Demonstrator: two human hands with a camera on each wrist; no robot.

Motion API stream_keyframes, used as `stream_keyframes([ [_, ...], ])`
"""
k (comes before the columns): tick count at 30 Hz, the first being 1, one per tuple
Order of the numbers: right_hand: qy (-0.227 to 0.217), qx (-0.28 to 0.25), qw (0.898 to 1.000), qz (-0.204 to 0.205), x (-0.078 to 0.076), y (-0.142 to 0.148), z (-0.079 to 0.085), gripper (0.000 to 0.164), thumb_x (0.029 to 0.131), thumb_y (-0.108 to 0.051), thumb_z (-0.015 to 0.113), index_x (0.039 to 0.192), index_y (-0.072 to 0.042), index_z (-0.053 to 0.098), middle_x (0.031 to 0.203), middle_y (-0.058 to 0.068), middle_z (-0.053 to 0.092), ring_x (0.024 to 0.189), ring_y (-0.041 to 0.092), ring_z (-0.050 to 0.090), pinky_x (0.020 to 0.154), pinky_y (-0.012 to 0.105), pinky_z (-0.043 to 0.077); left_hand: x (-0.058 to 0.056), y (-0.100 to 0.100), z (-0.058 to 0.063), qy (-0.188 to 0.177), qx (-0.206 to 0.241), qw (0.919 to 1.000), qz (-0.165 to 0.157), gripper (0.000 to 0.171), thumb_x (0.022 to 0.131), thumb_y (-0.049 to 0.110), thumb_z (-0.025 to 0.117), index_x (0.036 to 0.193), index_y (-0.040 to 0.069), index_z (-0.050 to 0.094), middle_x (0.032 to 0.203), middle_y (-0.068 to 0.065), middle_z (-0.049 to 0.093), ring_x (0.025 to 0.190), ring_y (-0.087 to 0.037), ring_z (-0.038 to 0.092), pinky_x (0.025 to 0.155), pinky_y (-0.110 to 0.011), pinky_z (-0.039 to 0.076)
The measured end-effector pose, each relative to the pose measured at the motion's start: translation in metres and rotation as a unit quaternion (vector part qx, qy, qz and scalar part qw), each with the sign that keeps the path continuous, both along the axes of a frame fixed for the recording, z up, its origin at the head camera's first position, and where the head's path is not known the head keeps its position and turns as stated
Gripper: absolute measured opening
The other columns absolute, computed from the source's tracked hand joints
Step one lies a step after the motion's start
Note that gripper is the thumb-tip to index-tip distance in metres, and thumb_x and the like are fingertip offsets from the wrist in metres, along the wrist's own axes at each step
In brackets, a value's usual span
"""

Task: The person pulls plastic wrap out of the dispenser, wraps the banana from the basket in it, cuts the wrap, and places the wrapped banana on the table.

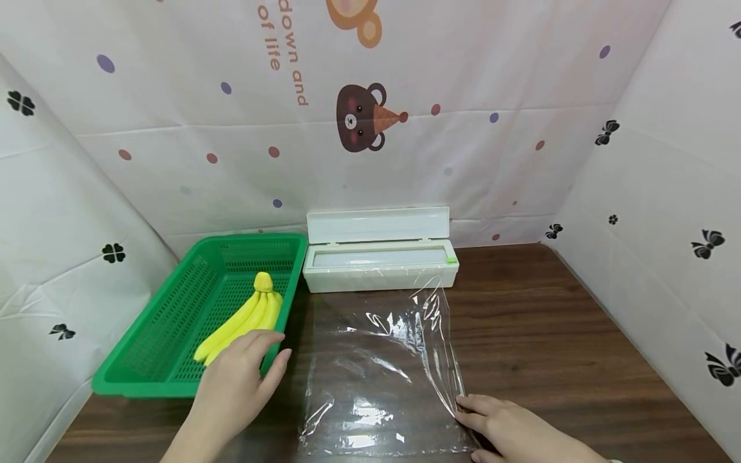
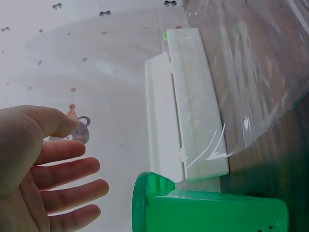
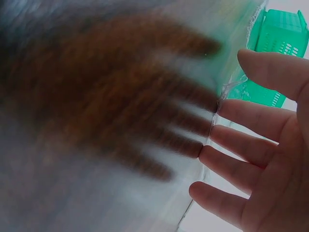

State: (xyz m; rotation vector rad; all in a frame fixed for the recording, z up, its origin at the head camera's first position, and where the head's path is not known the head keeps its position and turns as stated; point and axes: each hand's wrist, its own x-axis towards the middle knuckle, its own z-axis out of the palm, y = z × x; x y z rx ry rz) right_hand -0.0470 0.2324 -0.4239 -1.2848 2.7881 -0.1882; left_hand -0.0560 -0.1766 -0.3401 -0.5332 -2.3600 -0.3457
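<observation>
A clear sheet of plastic wrap runs from the front of a white wrap dispenser across the dark wood table, wrinkled along its right side. My right hand lies at the sheet's lower right edge; in the right wrist view its straight fingers touch the surface. My left hand is above the near right corner of a green basket, holding nothing, its fingers spread in the left wrist view. Just beyond it in the basket lies a bunch of yellow bananas, whose lower ends it partly hides.
The dispenser's white lid stands raised against the patterned backdrop. A green tab sits at the dispenser's right end. White patterned cloth walls in the right side. Dark wood tabletop shows right of the sheet.
</observation>
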Motion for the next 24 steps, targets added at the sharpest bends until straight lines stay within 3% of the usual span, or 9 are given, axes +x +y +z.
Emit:
stream_keyframes([
  [5, 0.019, -0.004, 1.0, 0.007, 0.0, 0.001, -0.003, 0.05, 0.089, -0.047, 0.059, 0.126, -0.012, 0.061, 0.13, 0.01, 0.058, 0.114, 0.029, 0.058, 0.077, 0.044, 0.054, -0.003, -0.002, 0.003, 0.004, 0.005, 0.9999, 0.013, 0.022, 0.076, 0.019, 0.073, 0.092, 0.005, 0.068, 0.086, -0.006, 0.07, 0.072, -0.018, 0.065, 0.054, -0.032, 0.052],
  [10, 0.032, -0.008, 0.999, 0.011, 0.0, 0.002, -0.004, 0.05, 0.089, -0.046, 0.059, 0.125, -0.011, 0.062, 0.129, 0.01, 0.059, 0.113, 0.029, 0.059, 0.078, 0.042, 0.054, -0.005, -0.002, 0.007, -0.013, 0.02, 0.9984, 0.051, 0.026, 0.072, 0.016, 0.077, 0.093, 0.004, 0.069, 0.086, -0.008, 0.071, 0.07, -0.021, 0.066, 0.048, -0.034, 0.05],
  [15, 0.011, -0.007, 1.0, 0.004, -0.001, 0.001, -0.004, 0.05, 0.09, -0.047, 0.058, 0.126, -0.013, 0.061, 0.13, 0.009, 0.058, 0.113, 0.029, 0.058, 0.078, 0.042, 0.054, -0.007, -0.005, 0.01, -0.025, 0.03, 0.9957, 0.084, 0.028, 0.073, 0.018, 0.077, 0.095, 0.003, 0.069, 0.086, -0.011, 0.071, 0.068, -0.025, 0.067, 0.046, -0.037, 0.049],
  [24, -0.022, -0.003, 1.0, -0.017, 0.0, 0.001, -0.004, 0.052, 0.089, -0.047, 0.059, 0.128, -0.013, 0.059, 0.133, 0.009, 0.055, 0.117, 0.031, 0.056, 0.075, 0.049, 0.053, -0.01, -0.009, 0.027, -0.043, 0.02, 0.9937, 0.102, 0.03, 0.073, 0.018, 0.078, 0.096, 0.001, 0.068, 0.088, -0.015, 0.071, 0.071, -0.028, 0.066, 0.049, -0.04, 0.051],
])
